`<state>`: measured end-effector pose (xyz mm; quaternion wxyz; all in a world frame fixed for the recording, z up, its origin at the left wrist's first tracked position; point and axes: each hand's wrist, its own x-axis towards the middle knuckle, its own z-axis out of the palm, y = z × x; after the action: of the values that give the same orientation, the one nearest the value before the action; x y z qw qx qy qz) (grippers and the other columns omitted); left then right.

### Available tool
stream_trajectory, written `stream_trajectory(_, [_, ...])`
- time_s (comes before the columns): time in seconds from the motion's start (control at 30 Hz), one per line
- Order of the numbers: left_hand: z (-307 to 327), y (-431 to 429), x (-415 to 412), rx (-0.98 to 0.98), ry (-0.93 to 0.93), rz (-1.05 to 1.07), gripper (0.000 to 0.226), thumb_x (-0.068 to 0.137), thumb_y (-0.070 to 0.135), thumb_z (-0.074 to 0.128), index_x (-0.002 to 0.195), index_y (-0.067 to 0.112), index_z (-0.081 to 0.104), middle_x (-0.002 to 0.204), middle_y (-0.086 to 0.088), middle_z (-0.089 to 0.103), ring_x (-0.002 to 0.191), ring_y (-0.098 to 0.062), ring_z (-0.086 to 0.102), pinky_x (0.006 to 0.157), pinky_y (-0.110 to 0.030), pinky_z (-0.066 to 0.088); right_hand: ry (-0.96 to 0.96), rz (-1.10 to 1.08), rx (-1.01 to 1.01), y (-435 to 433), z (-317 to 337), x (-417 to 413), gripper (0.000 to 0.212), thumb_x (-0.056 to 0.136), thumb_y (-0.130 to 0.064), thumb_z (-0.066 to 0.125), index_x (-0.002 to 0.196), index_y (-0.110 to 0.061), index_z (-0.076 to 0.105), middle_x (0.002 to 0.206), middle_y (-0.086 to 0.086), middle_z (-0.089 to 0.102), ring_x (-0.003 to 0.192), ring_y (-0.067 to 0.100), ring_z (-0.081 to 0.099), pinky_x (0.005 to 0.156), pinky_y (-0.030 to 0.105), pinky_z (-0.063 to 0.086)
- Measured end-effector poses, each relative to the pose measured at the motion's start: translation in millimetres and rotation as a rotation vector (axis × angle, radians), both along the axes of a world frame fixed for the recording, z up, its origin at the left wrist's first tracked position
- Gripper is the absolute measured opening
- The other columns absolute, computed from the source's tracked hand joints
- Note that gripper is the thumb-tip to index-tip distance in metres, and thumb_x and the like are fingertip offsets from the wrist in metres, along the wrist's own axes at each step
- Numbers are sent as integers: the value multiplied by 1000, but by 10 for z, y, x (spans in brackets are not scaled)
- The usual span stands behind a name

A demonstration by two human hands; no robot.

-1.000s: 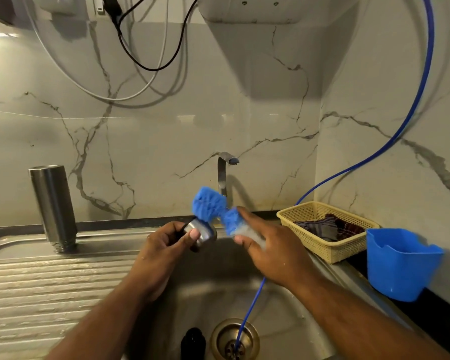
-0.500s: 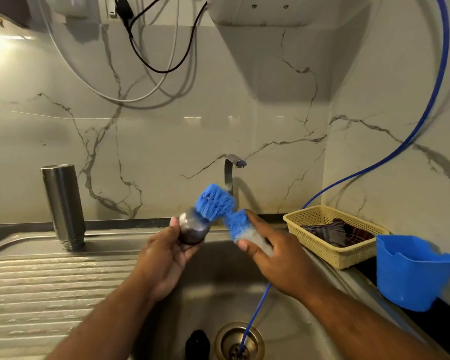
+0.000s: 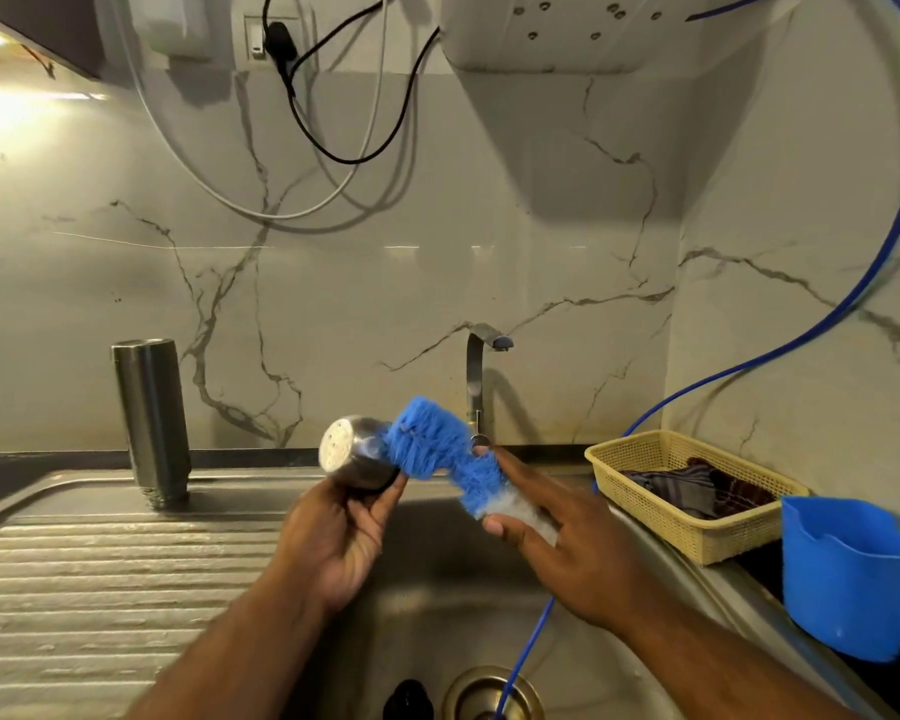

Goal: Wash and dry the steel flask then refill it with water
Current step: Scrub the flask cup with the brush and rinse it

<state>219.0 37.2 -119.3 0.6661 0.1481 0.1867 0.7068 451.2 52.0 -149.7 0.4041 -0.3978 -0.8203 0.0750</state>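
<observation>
The steel flask (image 3: 152, 423) stands mouth down on the sink's draining board, at the left by the wall. Over the basin, my left hand (image 3: 341, 532) holds the flask's steel cap (image 3: 354, 454) between thumb and fingers, its flat end turned to the left. My right hand (image 3: 567, 543) grips the pale handle of a blue bristle brush (image 3: 437, 446). The bristles press against the cap's right side.
The steel tap (image 3: 476, 376) rises behind the basin (image 3: 437, 589). A thin blue hose (image 3: 520, 662) runs down into the drain (image 3: 489, 693), beside a small black object (image 3: 409, 701). A yellow basket (image 3: 661, 532) with cloths and a blue plastic tub (image 3: 853, 579) sit at the right.
My left hand has turned the cap so its flat end faces left, and the brush has shifted across it to its right side. The flask has not moved.
</observation>
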Motion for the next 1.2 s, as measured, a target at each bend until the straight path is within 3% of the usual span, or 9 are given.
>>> stream_trajectory(0.2, [-103,15,151,-77,120,-107,29,107,6,31,120,-2,57,118,-33,66,82,-39,76,53,-36,62,-14,18,32,53,21,-72,61,95,-63,54,149,-64,25,120,-19,62,108,5,60,91,38,55])
stream_trajectory(0.37, [-105,99,-111,-80,167,9,28,104,0,35,123,-4,55,90,-26,75,71,-30,77,47,-30,59,-275,-42,133,63,13,100,55,98,-66,38,146,-73,10,106,-16,60,94,6,55,86,36,49])
stream_trajectory(0.47, [-182,177,-141,-94,258,62,33,107,8,38,133,-6,52,114,-28,71,96,-35,74,53,-34,61,-212,-87,130,105,17,116,56,95,-69,36,143,-75,10,100,-16,60,86,3,55,80,32,51])
stream_trajectory(0.53, [-231,189,-109,-106,305,48,35,109,16,39,135,-2,53,124,-28,66,107,-37,69,58,-38,63,-119,-94,104,102,31,88,56,93,-71,39,142,-77,12,102,-16,59,88,3,57,76,33,55])
stream_trajectory(0.67, [-258,169,-95,-122,391,-42,36,109,22,39,131,-1,56,115,-27,71,100,-36,74,72,-46,65,-251,-90,115,70,15,4,58,97,-65,43,144,-74,10,113,-17,61,95,1,54,88,31,50])
stream_trajectory(0.73, [-243,172,-106,-130,392,-56,36,110,23,38,132,-1,54,114,-27,72,96,-35,75,69,-46,65,-128,-121,90,114,-4,21,61,96,-64,47,148,-68,16,121,-15,63,101,2,59,89,34,55])
stream_trajectory(1.0, [-182,66,-42,-112,529,-96,32,105,20,46,124,-1,60,116,-25,72,108,-33,71,87,-44,60,-211,-156,84,31,18,-10,61,98,-60,49,150,-63,17,123,-15,63,99,-1,53,92,28,49])
stream_trajectory(1.07, [-183,43,-44,-106,645,-24,28,106,18,45,117,0,63,113,-26,72,107,-33,71,90,-45,57,-324,-146,104,-20,34,-27,59,100,-60,45,148,-65,11,125,-15,60,97,-2,48,95,28,43])
stream_trajectory(1.2, [-222,-4,-4,4,1124,72,29,104,28,51,104,8,72,96,-16,77,99,-34,72,95,-51,55,-225,-229,86,37,16,-20,62,99,-62,46,152,-60,14,127,-14,63,104,4,58,96,33,49])
